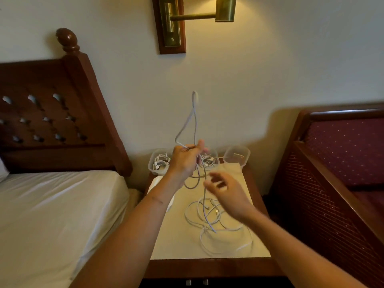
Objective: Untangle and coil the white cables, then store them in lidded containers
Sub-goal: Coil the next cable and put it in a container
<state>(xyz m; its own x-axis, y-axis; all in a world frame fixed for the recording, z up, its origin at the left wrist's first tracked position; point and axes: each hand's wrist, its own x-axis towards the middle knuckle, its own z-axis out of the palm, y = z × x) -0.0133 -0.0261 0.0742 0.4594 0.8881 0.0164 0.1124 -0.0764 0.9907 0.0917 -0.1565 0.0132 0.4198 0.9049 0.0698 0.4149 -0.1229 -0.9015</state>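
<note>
My left hand (185, 159) is raised above the nightstand and grips a white cable (192, 119). A tall loop of it stands up above the fist, and a strand hangs down to the tabletop. My right hand (224, 192) hovers lower and to the right, blurred, fingers spread beside the hanging strand and holding nothing. A tangle of white cables (216, 223) lies on the pale tabletop. At the back stand three clear containers: the left one (159, 163) and the middle one (208, 161) hold coiled cables, the right one (236, 155) looks nearly empty.
The nightstand (178, 242) has a wooden front edge. A bed with a white sheet (52, 215) and wooden headboard stands on the left. On the right is a dark red upholstered chair (336, 163). A white lid-like piece (154, 182) lies under my left forearm. A brass wall lamp (225, 9) hangs above.
</note>
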